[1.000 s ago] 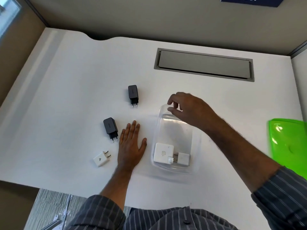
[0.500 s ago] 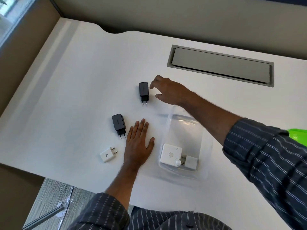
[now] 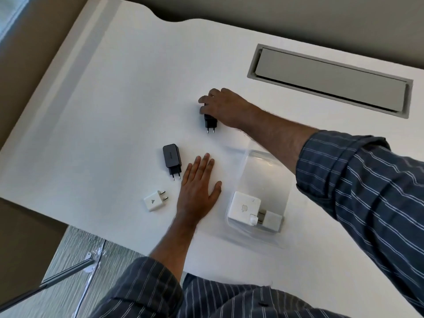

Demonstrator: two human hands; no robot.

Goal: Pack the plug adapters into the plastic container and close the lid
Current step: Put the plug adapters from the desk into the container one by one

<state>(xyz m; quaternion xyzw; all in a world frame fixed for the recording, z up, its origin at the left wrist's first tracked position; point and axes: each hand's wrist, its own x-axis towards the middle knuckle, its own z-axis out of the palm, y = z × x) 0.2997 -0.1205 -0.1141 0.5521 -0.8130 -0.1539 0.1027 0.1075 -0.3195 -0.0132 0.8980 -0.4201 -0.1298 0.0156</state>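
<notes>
Right hand [image 3: 223, 106] stretched past clear plastic container [image 3: 270, 161], fingers curled over far black plug adapter [image 3: 210, 122]; pins poke out toward person. Grip looks closing on body; firm hold not confirmed. Left hand [image 3: 198, 191] flat, holding nothing, on white desk [image 3: 114, 111] beside container, likely bracing. Second black adapter [image 3: 172, 159] and small white adapter [image 3: 154, 201] loose, left of that hand. White charger brick [image 3: 244, 207] already in container's near end; far end free. Lid out of view. Desk's near edge close to white adapter.

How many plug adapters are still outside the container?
3: one black adapter under the right hand, another black adapter and a white adapter beside the left hand.
</notes>
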